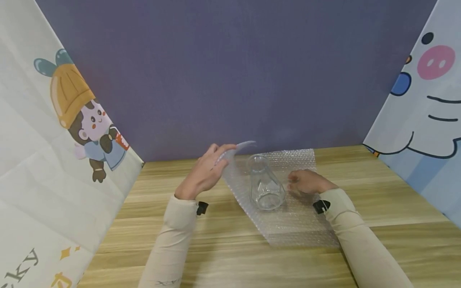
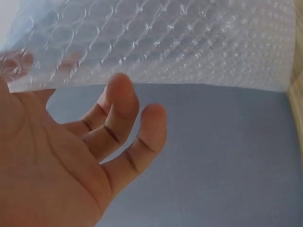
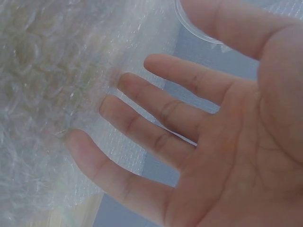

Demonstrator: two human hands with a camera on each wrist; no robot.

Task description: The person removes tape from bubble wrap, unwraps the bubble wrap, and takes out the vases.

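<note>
- A clear glass flask (image 1: 267, 188) is the one container in view. It is narrow at the neck and broad at the base.
- It rests on a sheet of bubble wrap (image 1: 299, 236), with its mouth toward the far edge and its base toward the person; whether it stands or lies on its side, I cannot tell.
- The flask's interior shows glints and, through the walls, the sheet beneath and behind it.
- The left hand (image 1: 207, 172) has its grip clamped on the left edge of the bubble wrap, thumb and index finger pinching it, the sheet lifted off the tabletop (image 1: 223, 260) there. In the left wrist view the other fingers are bent loosely below that edge.
- The right hand (image 1: 307, 182) is just beside the flask, over the sheet's right part. Its grip is apart, fingers spread and slightly bent; whether the fingertips touch the wrap, I cannot tell.
- In the right wrist view, a curved glass edge shows beside the thumb.
- Behind the wood-grain tabletop is a purple-blue backdrop (image 1: 234, 72), with cartoon-printed panels to the left (image 1: 21, 80) and right (image 1: 432, 124).
</note>
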